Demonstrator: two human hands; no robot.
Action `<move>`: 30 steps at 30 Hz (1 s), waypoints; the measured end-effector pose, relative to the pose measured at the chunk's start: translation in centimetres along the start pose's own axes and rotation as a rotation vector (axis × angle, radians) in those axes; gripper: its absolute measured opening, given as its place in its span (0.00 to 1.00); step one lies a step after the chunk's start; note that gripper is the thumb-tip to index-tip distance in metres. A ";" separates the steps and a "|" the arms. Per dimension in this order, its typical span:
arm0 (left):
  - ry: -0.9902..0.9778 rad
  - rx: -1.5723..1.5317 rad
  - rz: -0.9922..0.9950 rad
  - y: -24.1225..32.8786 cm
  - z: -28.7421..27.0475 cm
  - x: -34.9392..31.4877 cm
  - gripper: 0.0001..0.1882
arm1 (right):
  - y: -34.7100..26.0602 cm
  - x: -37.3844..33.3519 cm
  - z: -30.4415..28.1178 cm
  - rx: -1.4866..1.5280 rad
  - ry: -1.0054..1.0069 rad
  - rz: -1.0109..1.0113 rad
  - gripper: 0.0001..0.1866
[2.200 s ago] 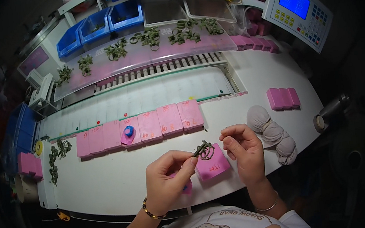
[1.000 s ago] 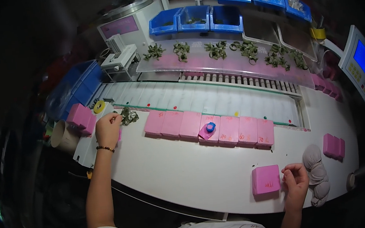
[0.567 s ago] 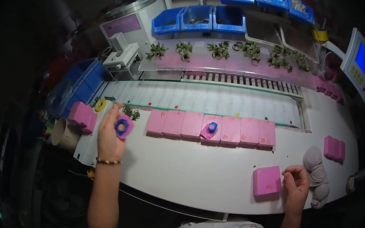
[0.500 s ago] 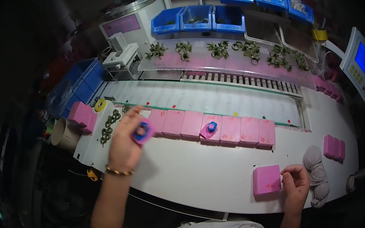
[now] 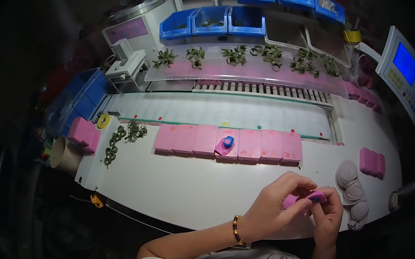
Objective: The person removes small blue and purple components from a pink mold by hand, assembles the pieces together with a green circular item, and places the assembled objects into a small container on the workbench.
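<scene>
In front of me at the right, my left hand and my right hand meet over a small pink piece with a blue part. Fingers of both hands pinch it, hiding much of its shape. Pink also shows between the fingers; whether it is this piece or a block behind cannot be told. Beyond the hands runs a row of pink blocks with red handwriting. A similar pink and blue piece lies on one of them.
Dark green rings lie at the left, near a beige cup. More green clusters rest on a translucent shelf under blue bins. A grey cloth bundle, pink blocks and a screen panel are at the right.
My left hand has swung from the left side to the right, carrying the pink and blue piece to my right hand. The pink block beside my right hand is now largely hidden.
</scene>
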State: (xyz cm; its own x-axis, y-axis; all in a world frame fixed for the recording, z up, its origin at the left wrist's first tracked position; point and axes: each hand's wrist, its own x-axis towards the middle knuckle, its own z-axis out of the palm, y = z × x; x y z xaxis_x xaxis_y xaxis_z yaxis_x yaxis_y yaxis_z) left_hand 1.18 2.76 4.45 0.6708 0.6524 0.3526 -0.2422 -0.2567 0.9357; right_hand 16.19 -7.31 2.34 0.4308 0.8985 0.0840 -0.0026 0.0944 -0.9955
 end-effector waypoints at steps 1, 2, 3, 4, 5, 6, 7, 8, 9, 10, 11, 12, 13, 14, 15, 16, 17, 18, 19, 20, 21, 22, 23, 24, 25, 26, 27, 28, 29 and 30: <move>-0.019 0.012 -0.036 0.2 -0.1 0.0 0.14 | 0.2 0.1 -0.3 0.001 0.003 0.003 0.06; -0.022 0.012 -0.037 0.2 -0.2 -0.1 0.14 | 0.4 0.2 -0.6 -0.053 -0.028 -0.057 0.06; -0.059 0.118 -0.037 0.2 -0.3 -0.2 0.13 | 0.5 0.2 -0.7 -0.108 -0.059 -0.117 0.06; -0.096 0.224 -0.036 0.2 -0.3 -0.3 0.13 | 0.5 0.1 -0.7 -0.107 -0.056 -0.116 0.06; -0.097 0.225 -0.038 0.1 -0.4 -0.3 0.13 | 0.5 0.1 -0.7 -0.168 -0.072 -0.143 0.05; -0.080 0.256 -0.030 0.0 -0.4 -0.3 0.12 | 0.5 0.2 -0.7 -0.229 -0.086 -0.170 0.05; -0.066 0.285 -0.020 0.0 -0.4 -0.2 0.11 | 0.3 0.2 -0.5 -0.230 -0.081 -0.169 0.05; -0.077 0.277 -0.020 -0.1 -0.4 -0.2 0.11 | -0.2 0.1 -0.2 -0.117 -0.053 -0.149 0.05; 0.033 0.063 -0.098 -0.2 -0.4 -0.2 0.11 | -0.6 0.1 0.1 -0.006 -0.021 -0.130 0.06; 0.139 -0.152 -0.179 -0.4 -0.4 -0.3 0.10 | -0.7 0.3 0.3 -0.015 -0.001 -0.128 0.06; 0.181 -0.261 -0.227 -0.7 -0.6 -0.4 0.10 | -0.8 0.5 0.4 0.077 -0.015 -0.106 0.06; 0.225 -0.301 -0.243 -0.8 -0.6 -0.2 0.09 | -0.6 0.7 0.3 0.161 -0.014 -0.084 0.07; 0.245 -0.328 -0.243 -1.1 -0.8 -0.2 0.09 | -0.5 0.8 0.5 0.172 -0.016 -0.084 0.07; 0.266 -0.352 -0.241 -1.4 -0.9 -0.1 0.08 | -0.4 1.0 0.8 0.184 -0.021 -0.087 0.08; 0.283 -0.375 -0.223 -1.7 -0.7 0.0 0.08 | -0.1 1.2 0.6 0.164 -0.032 -0.121 0.09; 0.308 -0.392 -0.210 -2.0 -0.7 0.1 0.09 | 0.1 1.3 0.7 0.166 -0.029 -0.126 0.09; 0.314 -0.390 -0.219 -2.2 -0.9 0.1 0.08 | 0.4 1.4 0.7 0.132 -0.024 -0.140 0.10; 0.307 -0.369 -0.236 -2.6 -1.1 0.1 0.08 | 1.0 1.5 0.5 0.098 -0.021 -0.153 0.10; 0.288 -0.345 -0.228 -3.1 -1.1 0.4 0.08 | 1.5 1.4 0.1 0.037 0.002 -0.169 0.10; 0.273 -0.315 -0.216 -3.5 -0.9 0.6 0.08 | 1.7 1.4 -0.3 0.030 0.020 -0.170 0.10; 0.257 -0.322 -0.219 -3.6 -0.7 0.9 0.08 | 1.9 1.4 -0.6 -0.006 0.034 -0.186 0.10; 0.226 -0.290 -0.218 -3.7 -0.5 1.4 0.09 | 1.9 1.4 -0.9 -0.041 0.047 -0.203 0.10; 0.199 -0.255 -0.216 -3.7 -0.4 1.8 0.09 | 1.9 1.4 -1.1 -0.043 0.058 -0.202 0.10; 0.189 -0.258 -0.217 -3.8 -0.2 2.3 0.09 | 1.8 1.5 -1.3 -0.091 0.070 -0.231 0.10; 0.183 -0.237 -0.215 -3.9 0.0 2.8 0.08 | 1.7 1.5 -1.4 -0.139 0.082 -0.259 0.10; 0.176 -0.218 -0.215 -4.1 0.2 3.4 0.08 | 1.7 1.6 -1.6 -0.188 0.094 -0.286 0.09; 0.161 -0.213 -0.228 -4.3 0.4 4.1 0.09 | 1.7 1.7 -1.7 -0.192 0.103 -0.284 0.09; 0.151 -0.218 -0.229 -4.5 0.7 4.8 0.09 | 1.6 1.8 -1.8 -0.219 0.126 -0.289 0.09; 0.115 -0.169 -0.218 -4.8 1.0 5.5 0.09 | 1.5 1.9 -2.0 -0.248 0.150 -0.295 0.09; 0.080 -0.120 -0.206 -5.1 1.3 6.2 0.09 | 1.5 2.0 -2.3 -0.254 0.161 -0.295 0.09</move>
State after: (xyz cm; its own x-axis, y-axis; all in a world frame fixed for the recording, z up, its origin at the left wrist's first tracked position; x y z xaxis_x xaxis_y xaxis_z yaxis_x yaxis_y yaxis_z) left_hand 7.56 7.19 1.82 0.6583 0.7377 0.1498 -0.1907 -0.0291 0.9812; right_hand 19.17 -6.33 0.92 0.5151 0.7686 0.3794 0.3556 0.2111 -0.9105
